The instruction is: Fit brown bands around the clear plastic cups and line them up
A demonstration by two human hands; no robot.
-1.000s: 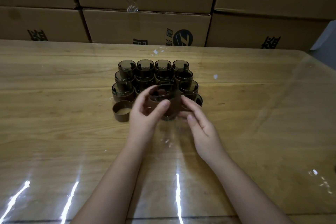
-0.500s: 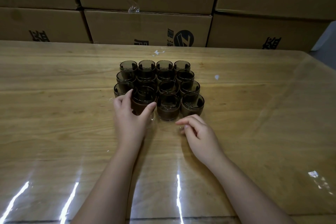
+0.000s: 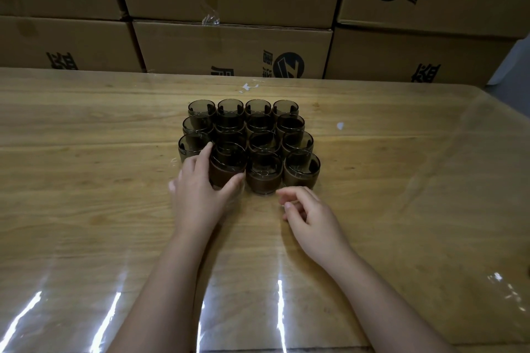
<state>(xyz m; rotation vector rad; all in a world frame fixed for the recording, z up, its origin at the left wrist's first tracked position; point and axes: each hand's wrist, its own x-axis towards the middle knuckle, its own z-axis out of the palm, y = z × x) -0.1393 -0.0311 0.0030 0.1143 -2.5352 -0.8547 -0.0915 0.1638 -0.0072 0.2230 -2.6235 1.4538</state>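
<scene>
Several clear cups with brown bands [image 3: 286, 126] stand packed in rows at the middle of the wooden table [image 3: 86, 180]. The front row holds three of them. My left hand [image 3: 198, 192] wraps the leftmost front cup [image 3: 229, 163], index finger on its left side and thumb on its near right side. The middle front cup [image 3: 263, 175] and the right front cup [image 3: 301, 170] stand free. My right hand [image 3: 309, 215] hovers just in front of them, fingers loosely curled, holding nothing.
Stacked cardboard boxes [image 3: 229, 46] form a wall along the table's far edge. A glossy clear film covers the tabletop, with a few white scraps [image 3: 340, 125] on it. The table's right edge [image 3: 504, 129] slants away on the right.
One second ago both hands held a banded cup in front of the block. The right hand has let go and drawn back. The left hand moved left, covering the spot where a loose band lay.
</scene>
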